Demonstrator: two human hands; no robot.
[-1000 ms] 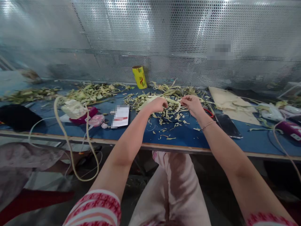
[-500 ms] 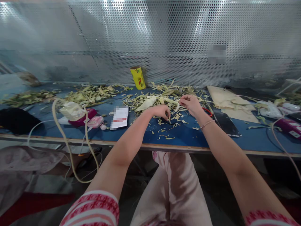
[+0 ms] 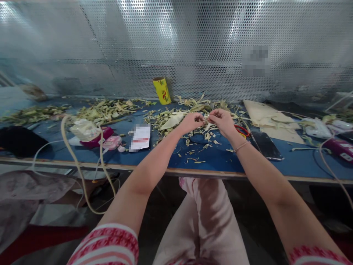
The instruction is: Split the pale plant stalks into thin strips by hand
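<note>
Over a pile of pale green, dried-looking plant strips [image 3: 168,119], my left hand [image 3: 192,123] and my right hand [image 3: 221,120] meet, fingertips almost touching. Both hands are closed in a pinch. A small pale piece seems to lie between the fingertips, too small to name. Loose scraps [image 3: 198,149] of the same plant matter lie on the blue tabletop [image 3: 215,162] below the hands. Red-handled scissors [image 3: 242,129], partly hidden, rest beside my right wrist.
A dark phone [image 3: 266,145] and brown paper [image 3: 271,121] lie to the right. On the left are a phone-sized white card [image 3: 141,138], a purple device [image 3: 96,139] with a tube, and another plant pile [image 3: 107,110]. A yellow roll [image 3: 162,91] leans near the perforated metal panel [image 3: 187,44].
My left hand has lifted from the scraps and moved up and right to my right hand's fingertips. The right hand has shifted slightly and stays pinched.
</note>
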